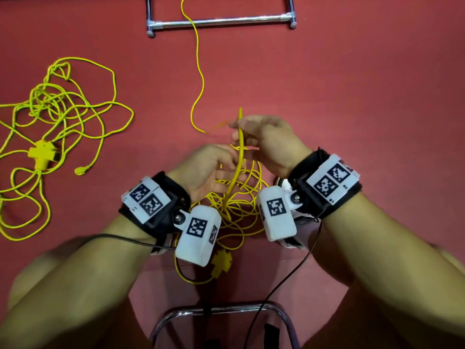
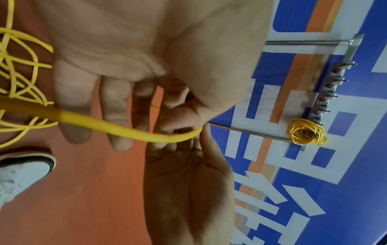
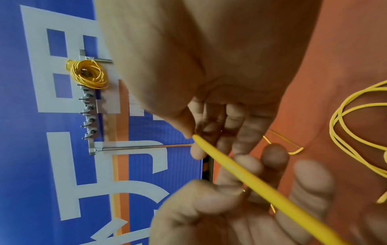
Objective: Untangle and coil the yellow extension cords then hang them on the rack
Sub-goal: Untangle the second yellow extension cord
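Note:
A yellow cord strand [image 1: 238,157] rises between my two hands over a loose tangle [image 1: 239,210] of the same cord. My right hand [image 1: 240,132] pinches the strand near its top between thumb and fingertips [image 3: 199,149]. My left hand [image 1: 226,163] is below it, and the strand [image 2: 100,122] lies across its straight fingers [image 2: 119,116]. A yellow cross-shaped socket [image 1: 221,263] hangs under the tangle. A second tangled cord [image 1: 57,114] lies on the red floor at left. One coiled cord [image 2: 304,132] hangs on the rack's hooks [image 2: 328,92].
The rack's metal foot bar [image 1: 221,21] lies ahead, and a cord [image 1: 198,71] runs across it from the tangle. The left pile has a socket block [image 1: 41,152] and a plug [image 1: 81,170]. A chrome seat frame [image 1: 221,311] is below my arms. A white shoe [image 2: 21,174] is nearby.

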`<state>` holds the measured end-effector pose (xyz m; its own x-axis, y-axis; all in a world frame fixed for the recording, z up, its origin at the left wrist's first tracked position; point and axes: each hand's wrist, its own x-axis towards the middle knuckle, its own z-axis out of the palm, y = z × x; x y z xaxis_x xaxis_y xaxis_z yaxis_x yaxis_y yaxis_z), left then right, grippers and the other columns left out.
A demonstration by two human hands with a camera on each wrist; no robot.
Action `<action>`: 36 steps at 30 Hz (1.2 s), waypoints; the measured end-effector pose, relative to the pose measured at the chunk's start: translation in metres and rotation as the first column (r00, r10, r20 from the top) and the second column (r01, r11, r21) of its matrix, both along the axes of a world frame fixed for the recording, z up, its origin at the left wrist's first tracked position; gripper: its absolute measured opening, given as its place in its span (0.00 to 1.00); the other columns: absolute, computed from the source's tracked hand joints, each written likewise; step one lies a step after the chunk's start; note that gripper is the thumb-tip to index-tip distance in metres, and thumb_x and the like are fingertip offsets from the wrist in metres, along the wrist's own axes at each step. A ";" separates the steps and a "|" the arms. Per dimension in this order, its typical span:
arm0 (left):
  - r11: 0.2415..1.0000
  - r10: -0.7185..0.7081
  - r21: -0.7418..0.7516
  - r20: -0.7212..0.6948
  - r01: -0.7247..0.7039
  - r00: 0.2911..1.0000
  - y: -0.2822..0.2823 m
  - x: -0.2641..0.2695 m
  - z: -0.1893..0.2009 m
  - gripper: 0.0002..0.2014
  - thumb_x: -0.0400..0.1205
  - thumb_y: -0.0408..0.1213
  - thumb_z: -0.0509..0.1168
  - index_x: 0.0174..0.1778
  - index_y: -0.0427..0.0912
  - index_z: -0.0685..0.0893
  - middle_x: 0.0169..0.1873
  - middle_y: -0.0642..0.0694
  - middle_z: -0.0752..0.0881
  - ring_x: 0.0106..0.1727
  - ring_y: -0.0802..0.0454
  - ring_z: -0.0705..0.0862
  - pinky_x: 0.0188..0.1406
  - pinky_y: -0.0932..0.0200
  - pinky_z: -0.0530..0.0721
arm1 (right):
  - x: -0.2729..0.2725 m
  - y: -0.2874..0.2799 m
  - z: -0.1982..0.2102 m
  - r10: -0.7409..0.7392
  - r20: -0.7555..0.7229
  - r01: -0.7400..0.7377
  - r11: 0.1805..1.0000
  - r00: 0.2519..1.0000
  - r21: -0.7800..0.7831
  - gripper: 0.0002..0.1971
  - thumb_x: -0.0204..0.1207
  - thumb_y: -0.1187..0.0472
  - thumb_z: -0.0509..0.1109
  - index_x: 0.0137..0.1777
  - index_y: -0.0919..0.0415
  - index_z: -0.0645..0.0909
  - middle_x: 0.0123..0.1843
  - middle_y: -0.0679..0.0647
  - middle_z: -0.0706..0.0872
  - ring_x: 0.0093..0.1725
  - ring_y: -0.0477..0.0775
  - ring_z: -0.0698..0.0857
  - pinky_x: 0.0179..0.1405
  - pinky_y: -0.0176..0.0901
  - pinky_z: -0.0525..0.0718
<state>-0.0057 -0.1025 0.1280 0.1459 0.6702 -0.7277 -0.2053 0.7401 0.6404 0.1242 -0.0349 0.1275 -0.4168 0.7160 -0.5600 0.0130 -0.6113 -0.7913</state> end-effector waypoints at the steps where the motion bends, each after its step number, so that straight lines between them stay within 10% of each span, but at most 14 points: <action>1: 0.998 0.050 -0.030 -0.023 -0.051 0.998 0.002 -0.001 -0.001 0.10 0.77 0.25 0.55 0.36 0.40 0.78 0.37 0.44 0.84 0.36 0.46 0.87 0.42 0.50 0.84 | 0.000 -0.001 0.000 0.030 0.001 -0.030 0.999 1.000 0.017 0.08 0.86 0.66 0.61 0.50 0.63 0.81 0.30 0.49 0.85 0.30 0.45 0.82 0.30 0.37 0.83; 7: 0.873 0.482 -0.115 0.072 -0.473 0.873 0.019 -0.023 -0.013 0.20 0.87 0.55 0.55 0.52 0.41 0.79 0.31 0.47 0.85 0.29 0.50 0.85 0.26 0.60 0.85 | -0.003 -0.019 0.010 0.471 0.108 -0.480 0.872 0.876 0.093 0.08 0.80 0.70 0.65 0.42 0.65 0.83 0.30 0.58 0.85 0.29 0.52 0.79 0.27 0.38 0.77; 12: 0.826 0.564 -0.022 0.043 -0.564 0.824 0.018 -0.010 -0.016 0.04 0.88 0.33 0.62 0.49 0.39 0.81 0.27 0.50 0.85 0.23 0.59 0.83 0.22 0.64 0.83 | -0.005 -0.029 0.000 0.658 0.357 -0.703 0.711 0.662 -0.008 0.07 0.76 0.66 0.66 0.41 0.60 0.84 0.38 0.58 0.89 0.36 0.54 0.88 0.36 0.47 0.88; 15: 0.901 0.423 0.064 0.087 -0.429 0.902 0.015 -0.009 -0.013 0.08 0.87 0.27 0.60 0.56 0.42 0.80 0.36 0.50 0.89 0.30 0.57 0.87 0.27 0.62 0.85 | -0.003 -0.019 -0.012 0.329 0.387 -0.383 0.921 0.862 0.070 0.04 0.76 0.60 0.65 0.43 0.57 0.82 0.41 0.58 0.87 0.40 0.60 0.87 0.50 0.58 0.87; 19: 0.982 0.067 0.174 0.045 -0.074 0.997 0.003 -0.002 -0.005 0.11 0.78 0.22 0.65 0.45 0.42 0.86 0.38 0.47 0.90 0.38 0.52 0.88 0.41 0.57 0.85 | -0.002 0.001 -0.012 -0.081 0.178 0.106 0.985 0.981 -0.137 0.16 0.84 0.46 0.60 0.47 0.58 0.80 0.30 0.51 0.85 0.24 0.49 0.80 0.33 0.43 0.79; 23: 0.982 -0.131 0.127 -0.079 0.140 0.988 -0.007 0.009 -0.010 0.08 0.67 0.30 0.71 0.40 0.43 0.88 0.44 0.40 0.88 0.40 0.50 0.85 0.42 0.57 0.81 | -0.004 0.002 -0.008 -0.095 0.080 0.104 0.988 0.992 -0.115 0.03 0.83 0.65 0.66 0.49 0.64 0.79 0.34 0.54 0.86 0.26 0.47 0.81 0.22 0.36 0.76; 27: 0.987 0.148 -0.030 -0.201 -0.157 0.968 0.004 0.001 -0.015 0.05 0.76 0.37 0.62 0.43 0.43 0.83 0.34 0.49 0.85 0.35 0.53 0.85 0.41 0.57 0.77 | -0.002 -0.001 -0.011 0.015 0.086 -0.011 0.999 0.996 -0.047 0.09 0.82 0.74 0.62 0.54 0.64 0.80 0.29 0.50 0.85 0.21 0.44 0.77 0.18 0.34 0.69; 32: 0.797 0.595 -0.156 0.037 -0.583 0.803 0.018 -0.019 -0.015 0.20 0.87 0.56 0.53 0.47 0.41 0.77 0.35 0.45 0.84 0.27 0.49 0.84 0.26 0.63 0.82 | 0.000 -0.016 -0.004 0.512 -0.002 -0.512 0.859 0.859 -0.002 0.13 0.78 0.76 0.64 0.45 0.59 0.86 0.33 0.53 0.88 0.24 0.45 0.78 0.20 0.36 0.72; 36: 0.700 0.714 -0.005 0.054 -0.715 0.698 0.022 -0.022 -0.021 0.14 0.91 0.47 0.53 0.49 0.43 0.78 0.23 0.52 0.78 0.20 0.58 0.77 0.21 0.65 0.79 | -0.005 -0.021 -0.005 0.588 0.133 -0.592 0.806 0.798 -0.005 0.09 0.72 0.73 0.68 0.43 0.61 0.88 0.35 0.58 0.90 0.25 0.51 0.78 0.22 0.38 0.73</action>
<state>-0.0278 -0.0803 0.1073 -0.3471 0.5983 -0.7221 -0.6985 0.3489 0.6248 0.1192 -0.0560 0.1223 -0.6949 0.3742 -0.6140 0.4597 -0.4254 -0.7796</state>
